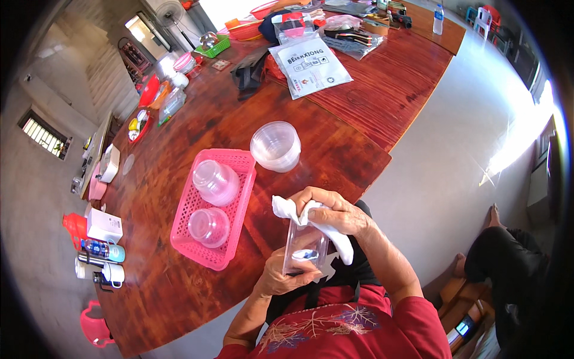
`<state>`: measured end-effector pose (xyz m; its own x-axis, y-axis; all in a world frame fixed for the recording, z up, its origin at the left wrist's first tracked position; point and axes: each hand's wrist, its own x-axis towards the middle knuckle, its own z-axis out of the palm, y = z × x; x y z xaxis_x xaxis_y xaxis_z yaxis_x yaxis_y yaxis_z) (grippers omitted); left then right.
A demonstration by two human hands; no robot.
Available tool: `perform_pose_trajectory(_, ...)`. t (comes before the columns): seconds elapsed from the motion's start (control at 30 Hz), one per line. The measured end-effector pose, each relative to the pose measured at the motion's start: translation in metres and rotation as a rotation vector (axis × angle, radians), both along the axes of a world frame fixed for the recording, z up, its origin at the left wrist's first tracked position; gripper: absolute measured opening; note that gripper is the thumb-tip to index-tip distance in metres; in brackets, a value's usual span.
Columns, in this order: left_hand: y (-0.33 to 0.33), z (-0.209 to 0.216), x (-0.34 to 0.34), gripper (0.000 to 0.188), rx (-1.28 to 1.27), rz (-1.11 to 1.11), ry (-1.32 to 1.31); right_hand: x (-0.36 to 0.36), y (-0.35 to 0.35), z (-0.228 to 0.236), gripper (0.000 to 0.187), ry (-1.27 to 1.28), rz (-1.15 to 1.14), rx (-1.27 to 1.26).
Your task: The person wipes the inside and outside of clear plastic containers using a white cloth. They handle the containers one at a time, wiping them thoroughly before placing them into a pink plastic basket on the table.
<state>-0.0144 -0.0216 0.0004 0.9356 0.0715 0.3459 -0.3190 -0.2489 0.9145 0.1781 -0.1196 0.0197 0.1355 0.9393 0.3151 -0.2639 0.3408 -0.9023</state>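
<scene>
My left hand (286, 274) is closed around the lower part of a clear, straight-sided plastic container (297, 246), held in front of my body near the table edge. A white cloth (339, 240) is bunched in my right hand (336, 212) and pressed against the container's upper rim. Part of the cloth hangs down along the container's side. To the left, a pink perforated basket (241, 218) holds an upside-down-looking stack of clear tubs (215, 182) and another clear tub (208, 227). Just beyond the basket's right corner stands a stack of clear round bowls (275, 146).
The brown wooden table (335, 140) carries a white printed plastic bag (314, 66), a green basket (213, 46) and a water bottle (438, 19) farther back. Mugs and flasks (101, 263) stand at its left edge. Another person's legs (502, 263) are at the right.
</scene>
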Motion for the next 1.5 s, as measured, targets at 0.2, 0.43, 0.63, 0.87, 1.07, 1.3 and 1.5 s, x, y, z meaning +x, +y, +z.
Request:
perform_pose_trajectory(0.2,-0.003,0.0,-0.003,0.055,-0.22,-0.136,0.064,0.008,0.008,-0.016,0.017,0.068,0.09,0.159)
perform_pose_trajectory(0.43,0.03,0.05,0.003,0.06,-0.438,-0.107,0.434,0.013,0.01,0.015,0.021,-0.492,0.011,0.285)
perform_pose_trajectory(0.63,0.005,0.045,0.005,0.048,-0.389,0.275,0.294,-0.038,0.0,0.034,0.032,-1.007,-0.469,0.352)
perform_pose_trajectory(0.87,-0.002,0.027,0.002,0.036,-0.554,0.231,0.192,-0.005,0.001,0.01,0.018,-0.359,-0.234,0.176)
perform_pose_trajectory(1.07,0.002,0.014,0.008,0.03,-0.504,0.102,-0.017,-0.011,0.004,-0.014,0.018,0.196,-0.232,-0.192)
perform_pose_trajectory(1.3,-0.001,0.015,0.007,0.037,-0.362,0.395,0.102,-0.056,0.01,0.027,0.036,-0.902,-0.66,0.273)
perform_pose_trajectory(1.5,0.011,-0.003,-0.002,0.028,-0.139,0.338,-0.026,-0.058,0.012,0.025,0.033,-1.097,-0.556,0.435)
